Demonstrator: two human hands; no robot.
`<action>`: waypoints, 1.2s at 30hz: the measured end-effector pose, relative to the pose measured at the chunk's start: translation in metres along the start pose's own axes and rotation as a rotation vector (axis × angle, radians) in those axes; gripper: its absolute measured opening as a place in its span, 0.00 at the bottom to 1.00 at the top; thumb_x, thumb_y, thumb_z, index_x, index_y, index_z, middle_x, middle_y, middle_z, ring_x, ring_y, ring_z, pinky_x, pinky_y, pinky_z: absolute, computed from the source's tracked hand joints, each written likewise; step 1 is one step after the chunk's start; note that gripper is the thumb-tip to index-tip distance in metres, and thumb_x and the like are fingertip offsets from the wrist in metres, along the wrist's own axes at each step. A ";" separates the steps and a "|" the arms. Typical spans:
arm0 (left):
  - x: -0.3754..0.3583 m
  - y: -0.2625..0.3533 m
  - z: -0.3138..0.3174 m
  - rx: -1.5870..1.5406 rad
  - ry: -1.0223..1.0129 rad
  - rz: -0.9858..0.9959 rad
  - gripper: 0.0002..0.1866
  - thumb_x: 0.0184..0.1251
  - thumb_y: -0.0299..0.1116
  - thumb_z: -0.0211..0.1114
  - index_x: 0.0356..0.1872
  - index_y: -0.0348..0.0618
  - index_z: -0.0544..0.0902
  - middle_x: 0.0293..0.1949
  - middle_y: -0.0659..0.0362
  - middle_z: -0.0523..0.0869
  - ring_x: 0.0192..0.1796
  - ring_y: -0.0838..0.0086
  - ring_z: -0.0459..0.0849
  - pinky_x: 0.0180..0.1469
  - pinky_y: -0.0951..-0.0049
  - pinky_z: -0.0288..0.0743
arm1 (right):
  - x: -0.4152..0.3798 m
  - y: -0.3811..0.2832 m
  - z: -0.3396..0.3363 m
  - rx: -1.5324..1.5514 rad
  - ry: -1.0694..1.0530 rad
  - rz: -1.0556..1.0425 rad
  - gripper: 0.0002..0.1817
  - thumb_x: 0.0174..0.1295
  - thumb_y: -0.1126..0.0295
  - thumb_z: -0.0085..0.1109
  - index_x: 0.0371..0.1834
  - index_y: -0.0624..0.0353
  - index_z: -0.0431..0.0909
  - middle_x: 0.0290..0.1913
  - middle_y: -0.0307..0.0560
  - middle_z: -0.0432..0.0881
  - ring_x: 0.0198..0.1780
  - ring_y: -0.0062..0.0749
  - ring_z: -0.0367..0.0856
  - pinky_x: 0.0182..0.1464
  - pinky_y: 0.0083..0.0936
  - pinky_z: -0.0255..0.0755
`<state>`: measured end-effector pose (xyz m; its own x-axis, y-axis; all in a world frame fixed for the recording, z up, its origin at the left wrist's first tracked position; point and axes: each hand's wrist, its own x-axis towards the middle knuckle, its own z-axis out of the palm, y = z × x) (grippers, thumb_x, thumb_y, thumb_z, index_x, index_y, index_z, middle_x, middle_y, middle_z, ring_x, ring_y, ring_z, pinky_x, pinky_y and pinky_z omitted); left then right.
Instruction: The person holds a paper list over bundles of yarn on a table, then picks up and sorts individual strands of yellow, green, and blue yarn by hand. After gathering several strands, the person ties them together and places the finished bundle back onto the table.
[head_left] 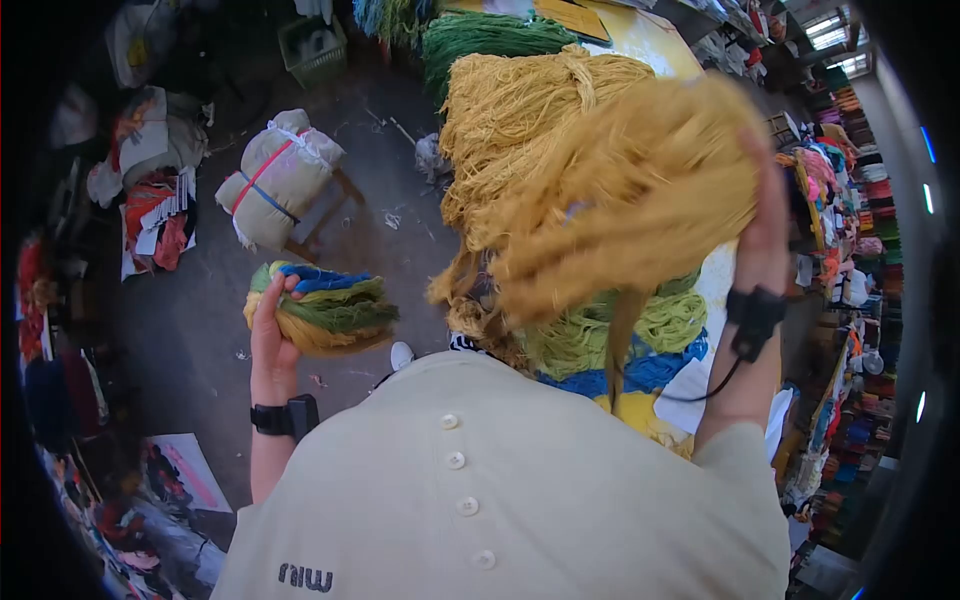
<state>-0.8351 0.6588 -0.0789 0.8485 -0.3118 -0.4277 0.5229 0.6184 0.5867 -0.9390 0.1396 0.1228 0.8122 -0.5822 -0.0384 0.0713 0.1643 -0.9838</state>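
- Head view: the left hand (pixel 268 325) grips a mixed bundle (pixel 345 315) of blue, green and gold yarn, already gathered, beyond the counter's left edge.
- The right hand (pixel 765 190), blurred, clutches a golden hank (pixel 650 180) above the counter (pixel 655 35).
- Seemingly much is left: a golden heap (pixel 520 110) by the left edge, dark green yarn (pixel 490 42) farther off, lime yarn (pixel 670 320) nearer.

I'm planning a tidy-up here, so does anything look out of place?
Two things: straggling tan strands hang loose beside the tan pile, looking tangled, and white scraps litter the floor.
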 end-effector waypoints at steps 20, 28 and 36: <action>0.028 -0.040 0.106 0.432 -0.006 -0.267 0.11 0.70 0.31 0.64 0.50 0.41 0.79 0.45 0.60 0.87 0.48 0.74 0.84 0.54 0.67 0.79 | -0.034 0.283 -0.092 -0.945 -0.048 0.232 0.17 0.58 0.57 0.69 0.37 0.60 0.81 0.32 0.47 0.84 0.34 0.31 0.83 0.40 0.28 0.76; 0.064 -0.018 0.064 0.574 -0.290 -0.502 0.06 0.69 0.34 0.66 0.38 0.45 0.80 0.34 0.66 0.82 0.39 0.78 0.82 0.45 0.73 0.78 | -0.135 0.288 -0.040 -1.347 0.138 0.101 0.13 0.60 0.60 0.64 0.38 0.58 0.79 0.39 0.55 0.80 0.42 0.55 0.79 0.43 0.46 0.73; 0.050 0.012 0.013 0.559 -0.421 -0.550 0.05 0.67 0.31 0.67 0.38 0.46 0.79 0.32 0.66 0.81 0.37 0.80 0.81 0.42 0.74 0.78 | -0.018 0.075 0.037 -0.803 -0.152 -0.076 0.23 0.66 0.50 0.58 0.48 0.61 0.81 0.36 0.38 0.81 0.40 0.24 0.77 0.44 0.23 0.71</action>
<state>-0.7853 0.6417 -0.0840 0.3679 -0.7679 -0.5243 0.7352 -0.1050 0.6697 -0.9264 0.1919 0.0563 0.8954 -0.4453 0.0004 -0.2607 -0.5248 -0.8103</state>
